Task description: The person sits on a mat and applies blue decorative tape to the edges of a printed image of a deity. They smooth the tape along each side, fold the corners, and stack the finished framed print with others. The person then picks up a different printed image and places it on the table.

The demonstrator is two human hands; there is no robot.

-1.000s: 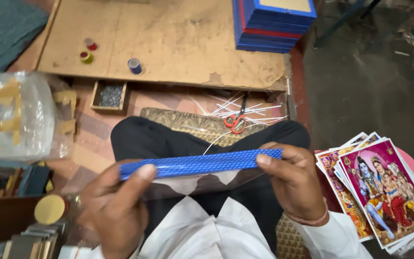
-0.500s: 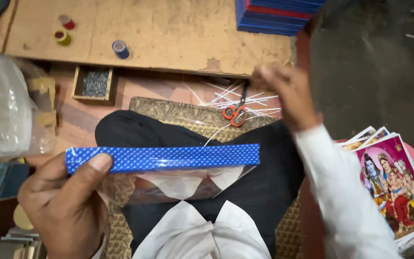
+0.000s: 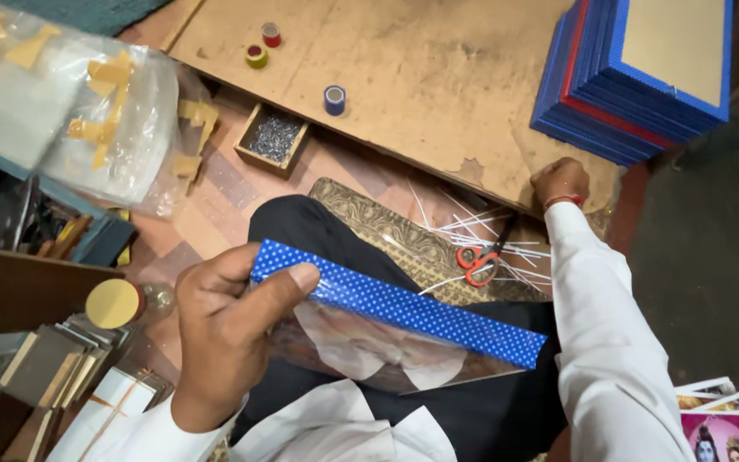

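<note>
While the left hand pinches one end of a blue dotted strip between thumb and fingers, the strip runs as the top edge of a clear glass pane held over the lap, its long axis slanting from the centre-left of the frame down toward the lower right. That grip is pressed tight on the upper-left end only; the lower-right end hangs free, with no hand under it. The right hand is well apart, stretched up to the right of centre, where it rests at the torn edge of a brown board worktop, just below a stack of blue-edged frames in the upper right; whether its fingers are curled on anything cannot be told. Red-handled scissors lie among thin white slivers on a patterned mat between the two hands, nearer the right. A small box of nails and tape rolls sit toward the upper left.
</note>
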